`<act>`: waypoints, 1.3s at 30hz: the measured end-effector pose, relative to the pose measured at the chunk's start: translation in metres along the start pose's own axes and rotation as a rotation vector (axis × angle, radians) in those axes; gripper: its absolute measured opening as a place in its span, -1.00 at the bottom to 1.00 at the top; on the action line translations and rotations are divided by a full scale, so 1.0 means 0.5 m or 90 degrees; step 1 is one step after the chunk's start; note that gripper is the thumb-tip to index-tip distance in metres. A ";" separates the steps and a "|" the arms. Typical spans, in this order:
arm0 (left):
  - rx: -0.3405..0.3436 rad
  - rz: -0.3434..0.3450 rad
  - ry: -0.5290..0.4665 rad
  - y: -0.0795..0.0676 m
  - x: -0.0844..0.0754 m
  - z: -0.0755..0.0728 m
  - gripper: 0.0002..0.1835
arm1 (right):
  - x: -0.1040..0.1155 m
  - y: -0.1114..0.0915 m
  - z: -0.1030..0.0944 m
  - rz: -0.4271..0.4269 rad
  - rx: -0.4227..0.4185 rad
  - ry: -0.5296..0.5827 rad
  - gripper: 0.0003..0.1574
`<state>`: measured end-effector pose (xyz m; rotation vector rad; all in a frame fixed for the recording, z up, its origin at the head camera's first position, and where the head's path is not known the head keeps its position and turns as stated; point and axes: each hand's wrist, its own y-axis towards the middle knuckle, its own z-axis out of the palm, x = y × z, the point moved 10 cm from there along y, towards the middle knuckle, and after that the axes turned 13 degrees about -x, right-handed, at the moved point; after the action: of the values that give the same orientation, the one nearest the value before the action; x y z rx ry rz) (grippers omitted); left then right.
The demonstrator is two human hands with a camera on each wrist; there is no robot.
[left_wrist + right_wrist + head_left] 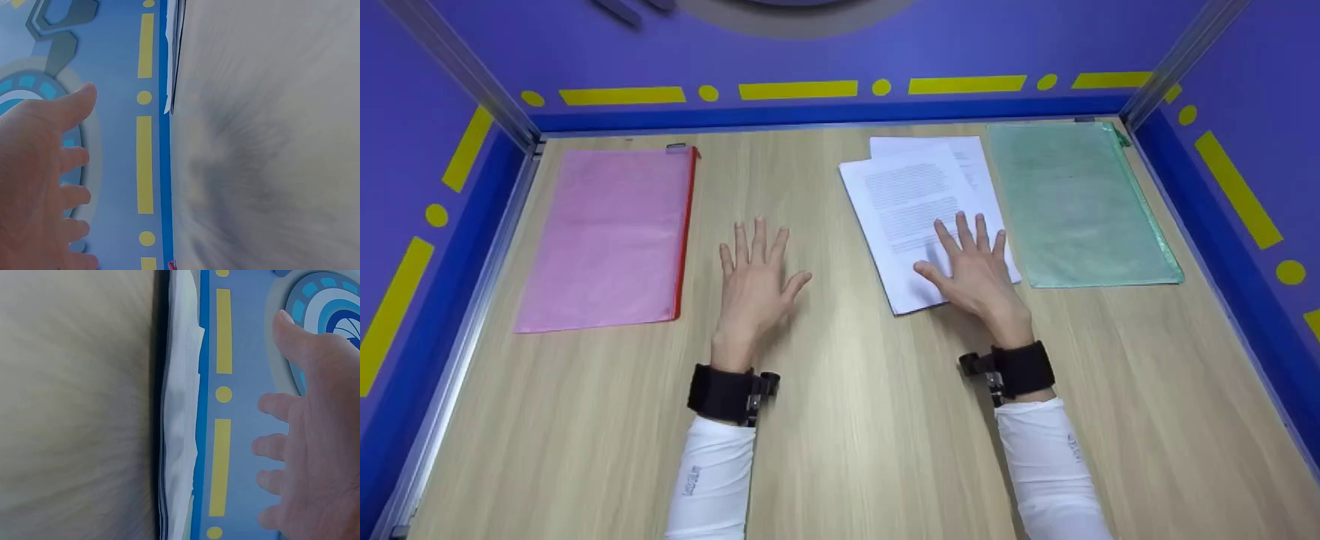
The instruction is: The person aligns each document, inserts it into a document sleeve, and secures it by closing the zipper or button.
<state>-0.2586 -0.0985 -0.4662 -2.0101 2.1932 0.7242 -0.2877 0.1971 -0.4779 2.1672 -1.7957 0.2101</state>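
The left hand (754, 291), its grip spread wide, hovers above the pale wood-grain surface (840, 420), to the right of a rectangular, red-edged, translucent pink folder (611, 240). The right hand (979, 276), its grip spread too, hovers above the near part of a pile of overlapping white printed paper sheets (911, 206), which lie just left of a rectangular translucent green folder (1087, 214)

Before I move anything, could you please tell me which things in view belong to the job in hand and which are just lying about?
Probably the job:
printed papers, partly below the right hand
pink folder, nearest the left hand
green folder, beside the papers

Seemingly just surroundings:
black wrist straps, worn
tabletop
wall panels
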 end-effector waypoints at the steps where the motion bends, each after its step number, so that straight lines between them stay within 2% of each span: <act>1: 0.003 -0.001 -0.004 0.000 0.000 0.002 -0.16 | -0.002 0.000 -0.001 0.001 -0.002 -0.002 0.06; 6: 0.006 -0.016 -0.010 -0.001 0.015 -0.002 -0.17 | 0.001 0.001 0.004 -0.002 0.009 0.001 0.08; 11: -0.003 -0.015 -0.005 0.005 0.038 -0.031 -0.18 | -0.002 0.002 0.014 0.008 0.031 0.047 0.09; 15: 0.000 -0.005 0.023 -0.002 0.068 -0.051 -0.21 | 0.004 0.002 0.019 0.009 0.042 0.100 0.08; 22: 0.023 -0.007 0.073 -0.033 0.128 -0.076 -0.24 | 0.054 0.009 -0.005 -0.047 -0.028 0.193 -0.10; 27: 0.055 -0.013 0.077 -0.041 0.165 -0.087 -0.25 | 0.083 0.003 -0.012 -0.084 -0.056 0.189 -0.21; 35: 0.127 -0.050 0.063 -0.056 0.226 -0.093 -0.25 | 0.127 -0.005 -0.002 -0.133 -0.057 0.181 -0.26; 39: 0.131 -0.069 0.070 -0.060 0.259 -0.097 -0.26 | 0.149 -0.012 0.005 -0.151 -0.050 0.157 -0.29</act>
<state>-0.2352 -0.2377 -0.4795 -2.0872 2.0967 0.3668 -0.2672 0.1282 -0.4582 2.1683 -1.3795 0.3280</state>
